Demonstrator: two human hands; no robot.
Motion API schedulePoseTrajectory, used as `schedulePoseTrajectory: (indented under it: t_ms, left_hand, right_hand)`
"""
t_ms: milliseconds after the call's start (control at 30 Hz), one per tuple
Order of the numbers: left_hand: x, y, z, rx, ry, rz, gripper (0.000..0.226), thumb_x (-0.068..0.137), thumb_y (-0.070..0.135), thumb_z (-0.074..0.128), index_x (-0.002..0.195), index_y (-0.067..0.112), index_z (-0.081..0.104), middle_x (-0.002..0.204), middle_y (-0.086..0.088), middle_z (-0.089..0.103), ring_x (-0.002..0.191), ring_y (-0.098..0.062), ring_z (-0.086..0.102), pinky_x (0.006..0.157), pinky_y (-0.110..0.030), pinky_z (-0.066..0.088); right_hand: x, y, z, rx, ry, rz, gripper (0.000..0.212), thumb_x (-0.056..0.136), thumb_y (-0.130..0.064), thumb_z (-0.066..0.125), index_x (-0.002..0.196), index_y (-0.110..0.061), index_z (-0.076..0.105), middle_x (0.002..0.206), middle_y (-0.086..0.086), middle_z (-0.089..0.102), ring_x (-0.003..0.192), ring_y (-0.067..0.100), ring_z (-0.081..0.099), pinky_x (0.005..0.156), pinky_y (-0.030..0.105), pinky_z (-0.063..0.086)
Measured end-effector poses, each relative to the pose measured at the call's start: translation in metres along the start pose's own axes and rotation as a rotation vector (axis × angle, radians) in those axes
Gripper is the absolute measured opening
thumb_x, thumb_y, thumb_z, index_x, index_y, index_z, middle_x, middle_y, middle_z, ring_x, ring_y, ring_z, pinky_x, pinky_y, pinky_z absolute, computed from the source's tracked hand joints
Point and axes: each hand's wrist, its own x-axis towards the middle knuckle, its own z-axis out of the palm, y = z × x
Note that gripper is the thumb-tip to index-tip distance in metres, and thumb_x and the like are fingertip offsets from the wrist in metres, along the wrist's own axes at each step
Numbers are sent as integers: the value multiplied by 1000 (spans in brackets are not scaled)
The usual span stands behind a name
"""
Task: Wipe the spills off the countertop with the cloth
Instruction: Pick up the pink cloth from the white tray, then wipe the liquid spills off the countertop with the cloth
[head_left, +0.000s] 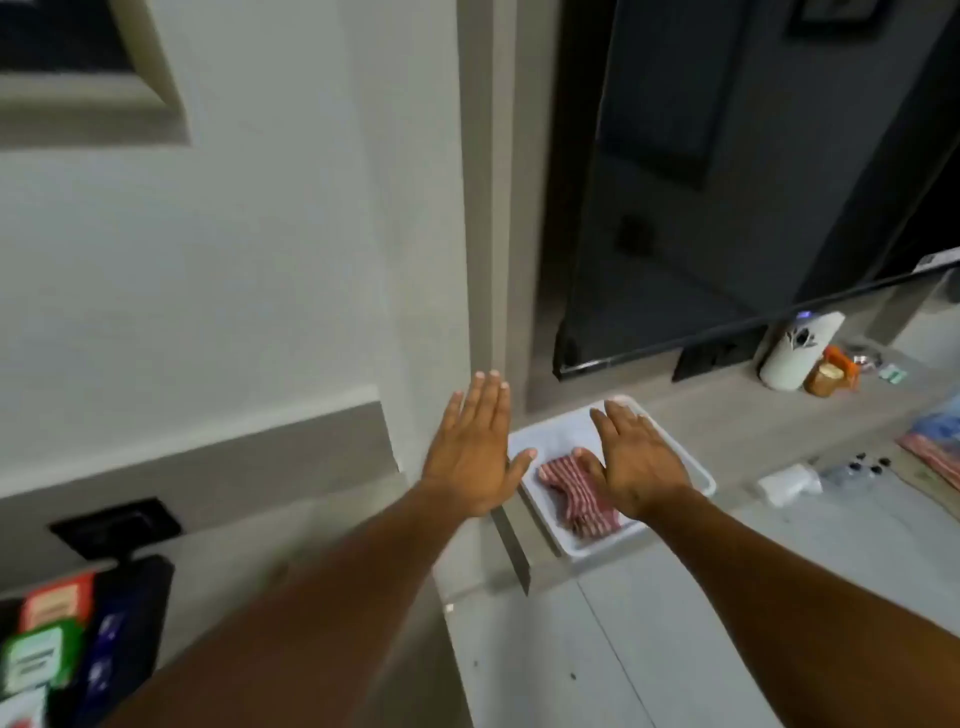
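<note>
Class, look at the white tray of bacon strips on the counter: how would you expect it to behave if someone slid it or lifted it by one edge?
The white tray looks thin and shallow, so it probably slides easily and may flex if lifted by one edge. The bacon strips lie loose and limp, likely to shift or droop.

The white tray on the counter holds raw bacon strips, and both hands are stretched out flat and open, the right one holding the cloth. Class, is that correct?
Not quite. The head view shows the right hand empty, like the left hand; no cloth is held. The white tray does hold bacon strips.
</note>
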Motion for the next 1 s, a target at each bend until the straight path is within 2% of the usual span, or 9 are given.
schedulePoseTrajectory:
  t_ms: [100, 200, 300, 400, 500, 633, 833, 900, 1000]
  left_hand:
    - [-5, 28, 73, -101, -84, -3, 87, 100, 62, 35, 162, 7, 9, 173, -15, 8, 160, -32, 2, 127, -44, -5]
    - [-10, 42, 131, -86, -166, -64, 88, 97, 63, 29, 161, 5, 14, 172, -17, 13, 159, -34, 10, 130, -48, 6]
    - [-6, 46, 161, -78, -202, -113, 89, 97, 65, 17, 161, 5, 10, 172, -17, 11, 160, -33, 7, 126, -44, -5]
    - [-5, 45, 177, -95, -252, -146, 89, 97, 66, 12, 162, 6, 3, 173, -15, 4, 160, -32, 0, 123, -41, -13]
    - [-2, 38, 185, -95, -260, -157, 91, 95, 68, 12, 162, 8, 0, 173, -14, 2, 160, -33, -1, 125, -43, -10]
    - [-4, 28, 187, -99, -264, -154, 88, 98, 66, 15, 162, 8, -2, 173, -15, 2, 160, -32, -1, 128, -46, -4]
    - [-25, 13, 166, -104, -223, -114, 86, 101, 61, 28, 161, 5, 2, 173, -17, 2, 160, -31, -2, 130, -48, 1]
    - [-37, 7, 150, -85, -206, -114, 86, 101, 59, 32, 162, 4, 6, 173, -17, 4, 160, -31, -1, 130, -47, 1]
    - [-59, 2, 122, -95, -162, -135, 85, 101, 57, 36, 162, 4, 10, 172, -17, 8, 160, -32, 2, 130, -48, 2]
  right_hand:
    - [10, 22, 57, -9, -148, 55, 71, 103, -56, 24, 159, -17, 6, 169, 11, 2, 156, 27, 1, 127, 42, 1]
    - [26, 20, 100, 38, -207, 85, 72, 103, -52, 25, 160, -13, 4, 169, 13, -2, 156, 29, -3, 124, 40, -4]
    - [46, 15, 128, 81, -245, 62, 71, 104, -49, 29, 159, -14, 0, 169, 11, -6, 156, 28, -6, 124, 39, -1]
    - [57, 10, 151, 83, -331, 49, 84, 101, -39, 52, 159, -19, -6, 169, 7, -12, 155, 26, -10, 124, 43, 6]
    - [64, 8, 169, 69, -384, 103, 101, 94, -35, 66, 158, -24, -11, 168, 6, -19, 154, 28, -14, 125, 49, 11]
    - [65, 6, 181, 48, -324, 132, 94, 95, -37, 63, 158, -27, -6, 169, 6, -13, 155, 31, -8, 124, 52, 13]
    - [65, 5, 159, 69, -354, 143, 89, 93, -42, 63, 157, -34, 1, 169, 0, -12, 156, 30, -7, 123, 58, 12]
    - [56, -3, 144, 108, -316, 185, 86, 95, -39, 62, 157, -35, 2, 169, 0, -11, 156, 31, -3, 122, 59, 12]
    - [37, -26, 116, 308, -129, 293, 70, 102, -21, 52, 158, -32, 11, 170, 0, 4, 154, 33, 14, 124, 53, 18]
